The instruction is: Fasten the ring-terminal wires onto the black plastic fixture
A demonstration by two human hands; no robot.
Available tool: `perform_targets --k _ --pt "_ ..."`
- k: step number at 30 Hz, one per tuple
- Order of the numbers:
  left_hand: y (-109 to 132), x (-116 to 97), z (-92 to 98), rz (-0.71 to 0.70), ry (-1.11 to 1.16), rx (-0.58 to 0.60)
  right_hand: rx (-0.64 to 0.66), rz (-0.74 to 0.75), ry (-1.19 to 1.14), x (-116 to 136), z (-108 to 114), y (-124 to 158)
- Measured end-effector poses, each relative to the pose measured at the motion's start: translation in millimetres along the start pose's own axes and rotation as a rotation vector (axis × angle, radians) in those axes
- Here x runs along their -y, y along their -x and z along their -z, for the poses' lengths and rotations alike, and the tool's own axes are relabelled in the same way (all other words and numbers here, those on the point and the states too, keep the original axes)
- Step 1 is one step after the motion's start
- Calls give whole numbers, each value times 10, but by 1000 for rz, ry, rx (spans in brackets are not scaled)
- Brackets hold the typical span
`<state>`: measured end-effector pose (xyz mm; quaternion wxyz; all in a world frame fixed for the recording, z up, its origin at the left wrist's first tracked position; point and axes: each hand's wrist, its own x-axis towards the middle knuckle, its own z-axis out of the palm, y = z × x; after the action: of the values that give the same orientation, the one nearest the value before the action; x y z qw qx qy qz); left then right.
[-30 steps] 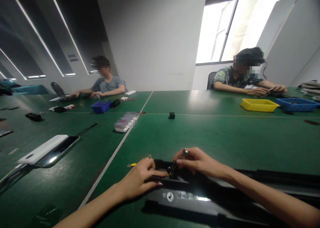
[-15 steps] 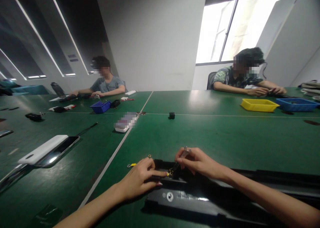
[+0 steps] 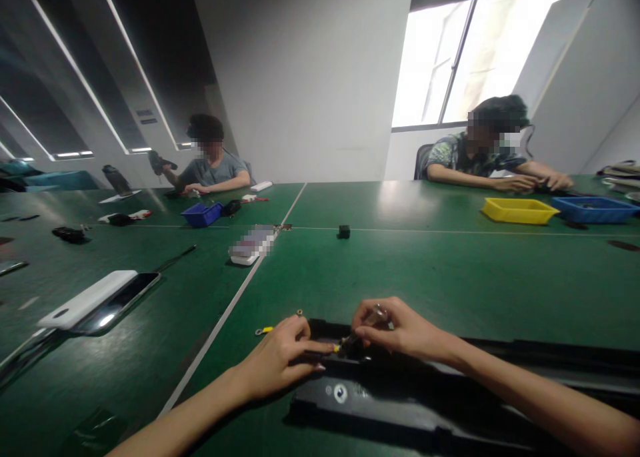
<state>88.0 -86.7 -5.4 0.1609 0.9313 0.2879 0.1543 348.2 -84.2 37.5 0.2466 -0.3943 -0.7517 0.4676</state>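
Observation:
A long black plastic housing (image 3: 380, 403) with raised walls lies on the green table. My left hand (image 3: 277, 350) rests at its left end, fingers apart. The stretched index fingertip presses on a small yellow-sleeved piece (image 3: 336, 348) inside the housing; the thumb is by the wall. My right hand (image 3: 395, 327) is closed round a short tool, like a small screwdriver with a shiny metallic end (image 3: 379, 315). Its dark tip points down beside the yellow piece, and contact there is too small to see. A yellow-sleeved ring terminal (image 3: 265, 331) and a small brass ring (image 3: 299, 312) lie beyond my left hand.
A white power bank (image 3: 90, 300) and a phone (image 3: 120, 303) lie left with cables. Farther off are a white device (image 3: 250, 247), a small black block (image 3: 344, 231), and blue (image 3: 201, 214), yellow (image 3: 520, 211) and second blue (image 3: 595, 209) bins. Two people sit across the table.
My right hand has turned the tool slightly; its upper end now leans farther right. My left hand stays in place. The person at far left has raised a dark power tool.

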Motion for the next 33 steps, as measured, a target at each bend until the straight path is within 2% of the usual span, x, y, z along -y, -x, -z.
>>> perform_targets --k 25,33 --pt "7 -15 16 20 10 11 -11 9 -4 -28 -4 -20" --pt "-4 8 9 4 21 -5 35 -8 8 1 7 -3"
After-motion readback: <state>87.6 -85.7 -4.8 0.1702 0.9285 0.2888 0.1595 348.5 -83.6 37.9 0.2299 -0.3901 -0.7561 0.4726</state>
